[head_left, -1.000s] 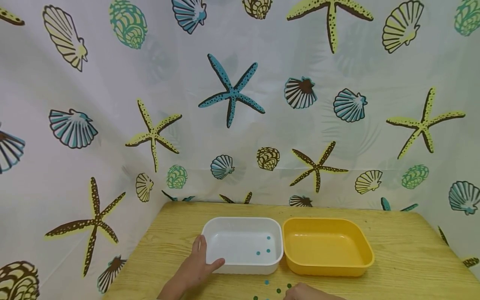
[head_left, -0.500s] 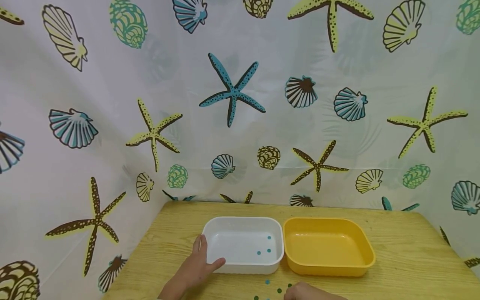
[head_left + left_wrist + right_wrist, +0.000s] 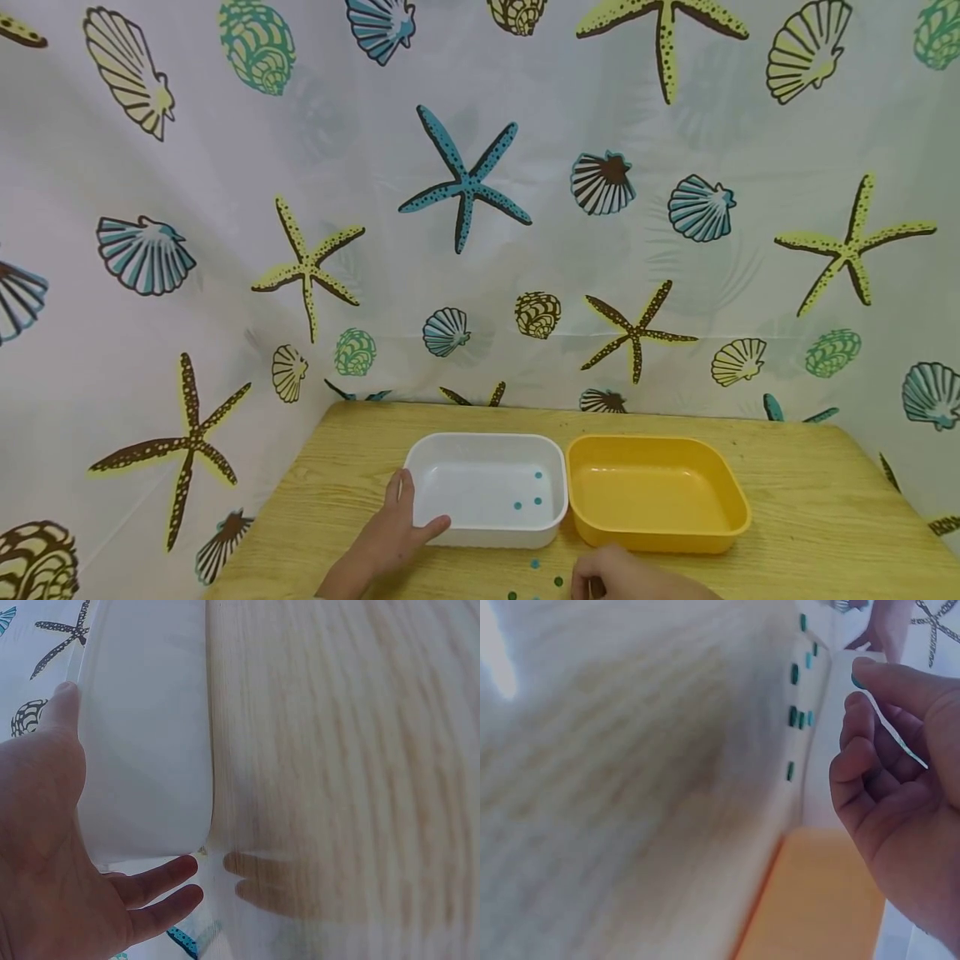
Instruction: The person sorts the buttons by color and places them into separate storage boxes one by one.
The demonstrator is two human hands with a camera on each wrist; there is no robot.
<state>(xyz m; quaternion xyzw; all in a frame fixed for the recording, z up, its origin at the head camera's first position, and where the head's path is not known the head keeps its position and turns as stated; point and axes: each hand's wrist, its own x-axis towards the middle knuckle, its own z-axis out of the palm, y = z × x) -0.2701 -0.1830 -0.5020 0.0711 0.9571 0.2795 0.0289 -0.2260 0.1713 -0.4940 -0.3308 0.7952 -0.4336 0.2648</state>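
My left hand [image 3: 390, 533] rests at the near left corner of the white tray [image 3: 465, 492]. Its thumb touches the front rim and its fingers lie straight along the left end. In the right wrist view, a small green disc [image 3: 857, 681] is pinched between the thumb and index fingertip of my right hand [image 3: 900, 750]. The head view has that hand low in front of the yellow tray, its disc hidden. Loose on the table lie a blue disc [image 3: 535, 564], a green disc [image 3: 558, 582] and several more. Inside the white tray are three blue discs [image 3: 537, 501].
The yellow tray [image 3: 652, 540] stands against the white tray's right side. Both are on a wood-grain table [image 3: 810, 500]. A curtain [image 3: 525, 275] printed with shells and starfish hangs behind the table and along its sides.
My right hand has come up slightly from the table and a little right. The green disc beside its fingertips is gone from the tabletop. The left hand and both trays stay put.
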